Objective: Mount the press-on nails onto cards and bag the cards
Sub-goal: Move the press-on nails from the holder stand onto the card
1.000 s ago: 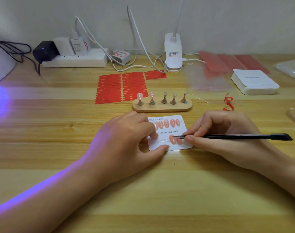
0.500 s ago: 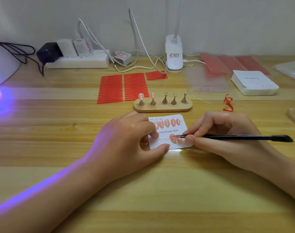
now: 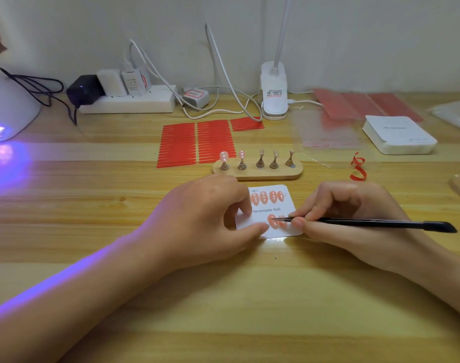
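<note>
Two nails (image 3: 278,221) sit in the lower row of the card (image 3: 289,205) at frame centre, where the left hand (image 3: 210,218) pinches its edge and the right hand (image 3: 349,218) grips a tool (image 3: 367,223) seating one, so mounting seems midway, with the next nail probably coming from the stand (image 3: 257,172) just above and bare table (image 3: 249,310) below.

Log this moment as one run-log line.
stage: mounting nails | left hand: holds card on table | right hand: grips black tool, tip on lower-row nail | wooden stand: two nails left

tweezers (image 3: 354,222) | tip shifted slightly right on lower nail (image 3: 273,221) | card (image 3: 272,210)
</note>
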Motion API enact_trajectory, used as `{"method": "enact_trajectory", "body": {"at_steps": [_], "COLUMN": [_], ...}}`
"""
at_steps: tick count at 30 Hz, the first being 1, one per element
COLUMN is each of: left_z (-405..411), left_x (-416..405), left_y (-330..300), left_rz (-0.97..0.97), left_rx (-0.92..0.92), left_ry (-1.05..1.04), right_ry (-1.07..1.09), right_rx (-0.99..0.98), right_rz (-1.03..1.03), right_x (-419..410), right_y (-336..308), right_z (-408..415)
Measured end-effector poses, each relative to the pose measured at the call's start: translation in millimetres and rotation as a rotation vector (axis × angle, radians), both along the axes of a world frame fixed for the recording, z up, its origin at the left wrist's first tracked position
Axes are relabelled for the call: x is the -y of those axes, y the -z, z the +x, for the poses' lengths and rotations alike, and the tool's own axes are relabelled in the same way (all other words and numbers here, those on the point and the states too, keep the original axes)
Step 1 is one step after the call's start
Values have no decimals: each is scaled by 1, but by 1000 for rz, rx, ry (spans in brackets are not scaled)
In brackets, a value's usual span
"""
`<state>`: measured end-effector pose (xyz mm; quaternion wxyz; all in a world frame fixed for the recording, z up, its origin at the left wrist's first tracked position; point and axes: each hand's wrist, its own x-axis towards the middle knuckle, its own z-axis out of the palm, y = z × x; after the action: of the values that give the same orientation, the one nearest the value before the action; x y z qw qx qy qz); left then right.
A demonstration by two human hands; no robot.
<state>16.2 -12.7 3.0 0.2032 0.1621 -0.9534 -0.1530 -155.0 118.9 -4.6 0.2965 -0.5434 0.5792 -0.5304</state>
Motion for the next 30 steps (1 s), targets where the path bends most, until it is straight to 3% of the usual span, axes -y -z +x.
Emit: {"method": "enact_trajectory", "body": {"at_steps": [3, 6, 11, 18, 22, 30], "left_z": [-6, -15, -38, -44, -43, -41], "left_x": [14, 34, 50, 54, 54, 58], "left_y": [-7, -9, 0, 6, 6, 7], "left_rz": [71, 105, 456, 633, 596, 610], "left_rx": [-142, -318, -204, -289, -286, -279], "left_ry": [58, -55, -158, -83, -65, -33], "right_ry": [-8, 46, 133, 197, 245, 234], "right_rx": [-8, 17, 149, 169, -7, -462], "right_rz": [11, 17, 15, -27, -78, -375], "right_x": [-1, 1, 3, 7, 14, 60], "right_y": [-3, -5, -7, -8, -13, -19], "right_z": [1, -1, -8, -5, 0, 7]}}
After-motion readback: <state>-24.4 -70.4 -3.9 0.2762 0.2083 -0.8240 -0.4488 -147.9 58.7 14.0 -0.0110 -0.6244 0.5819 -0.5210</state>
